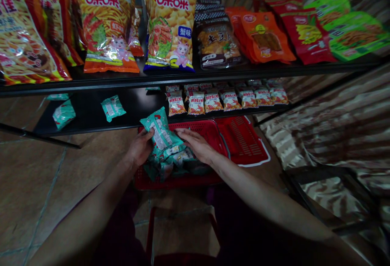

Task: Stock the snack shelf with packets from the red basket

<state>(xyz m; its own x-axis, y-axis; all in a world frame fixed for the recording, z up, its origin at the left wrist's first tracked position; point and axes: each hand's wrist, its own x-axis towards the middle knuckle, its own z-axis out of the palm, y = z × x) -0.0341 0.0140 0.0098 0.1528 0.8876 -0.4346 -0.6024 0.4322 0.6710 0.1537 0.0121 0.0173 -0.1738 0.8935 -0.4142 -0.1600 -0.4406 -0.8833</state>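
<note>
The left hand pinches a teal packet near its left edge, the thumb lying over the wrapper. The right hand has its fingers stretched out straight and close together at the packet's right side; whether it grips anything underneath cannot be told. The packet stands tilted over the red basket, toward its far left corner, and in view it overlaps the front edge of the lower shelf. More teal packets lie heaped in the basket below both hands.

A light pinch close to the sealed margin should serve best, since squeezing the puffed middle could crush the contents. The right hand does well to stay flat, steadying the packet without disturbing the heap. Keeping the wrapper clear of the shelf's front edge would avoid snagging, and the small white packets along its right end should remain untouched.
</note>
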